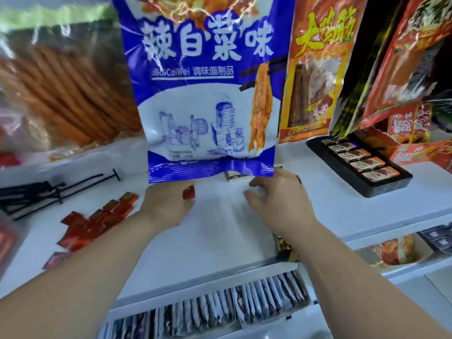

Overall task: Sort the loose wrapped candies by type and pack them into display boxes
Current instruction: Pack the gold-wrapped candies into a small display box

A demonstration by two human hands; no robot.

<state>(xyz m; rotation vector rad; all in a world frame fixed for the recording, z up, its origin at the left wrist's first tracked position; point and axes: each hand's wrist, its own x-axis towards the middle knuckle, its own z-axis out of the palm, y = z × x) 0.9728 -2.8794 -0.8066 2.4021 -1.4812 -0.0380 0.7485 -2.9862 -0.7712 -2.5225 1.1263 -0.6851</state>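
On the white shelf [220,231], the left hand [168,204] pinched one small red candy [188,193] between thumb and fingertips. Its wrapper was a glossy foil square with a crimped edge. The right hand [281,199] hovered just beside it, palm down, fingers loosely curled and thumb out, with nothing showing in them (the fingertips were blurred).

Just above both hands hung a big blue bag [208,94] of crinkled plastic film, with its flat sealed bottom edge near the left knuckles. A small box [234,176] peeped out from behind that edge, and only its corner showed.

To the left of the left forearm lay a loose pile of red candies [97,221], the same flat, shiny, squarish packets as the one held. They overlapped in a ragged line and were too smeared to count exactly. Beyond them lay a tangle of thin black plastic hooks [36,192].

To the right, well apart from the hands, sat a shallow black tray [381,190] holding a row of orange-and-brown packets [367,163], of which at least four were plain. Beneath the right forearm a crumpled gold wrapper [286,245] stuck out.

Nearest the camera, below the shelf edge, a white cardboard display box [195,287] held one long row of grey sachets [220,307] standing on edge, packed tight and leaning slightly.
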